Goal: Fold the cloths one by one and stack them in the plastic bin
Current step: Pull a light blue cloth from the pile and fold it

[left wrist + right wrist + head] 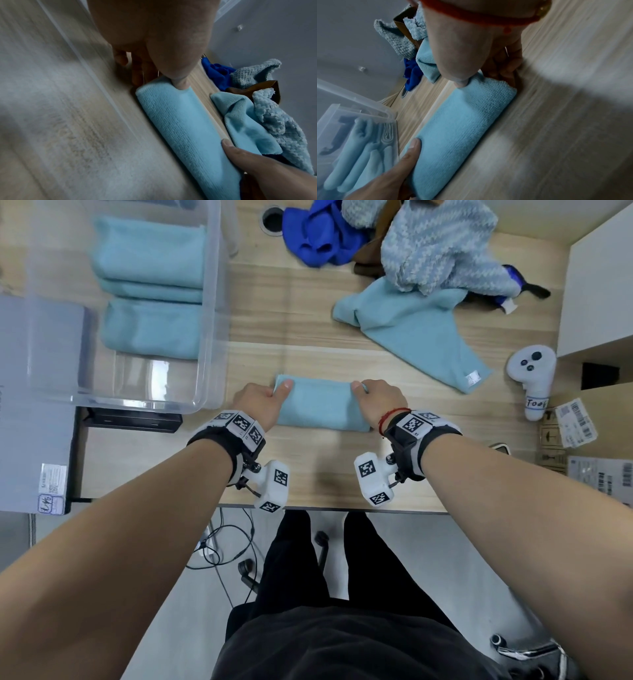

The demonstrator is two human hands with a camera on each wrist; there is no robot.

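A folded light blue cloth lies on the wooden table near its front edge. My left hand pinches its left end, thumb on top and fingers underneath. My right hand pinches the right end the same way. The clear plastic bin stands at the left and holds several folded light blue cloths. An unfolded light blue cloth lies spread at the right, behind my hands.
A heap of cloths at the back holds a royal blue one, a knitted pale blue one and a brown one. A white controller and paper labels lie at the right. A cable hole is beside the bin.
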